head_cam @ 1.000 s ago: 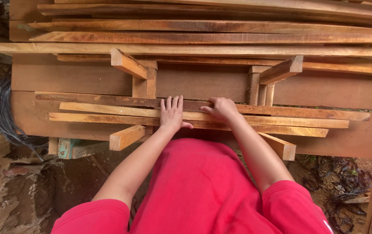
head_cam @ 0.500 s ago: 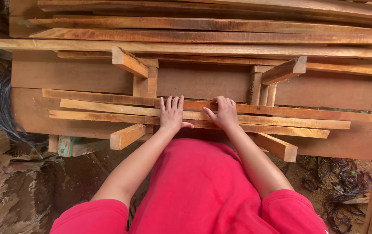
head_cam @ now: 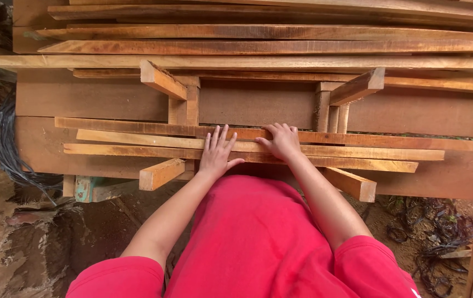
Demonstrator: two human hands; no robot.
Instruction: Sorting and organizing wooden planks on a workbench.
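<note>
Wooden trestle frame, three long thin slats lying across it

Slat middles hidden under hands; stacked boards cut by top edge.

Stacked along the top: long rough-sawn reddish-brown wooden planks. Below them, a wide dark brown board behind two upright wooden frame posts. At the left edge, a bundle of dark blue-black cables above grey rough stone. Under the frame, a turquoise painted block. Lower right, tangled black wires on brown dirt.
</note>
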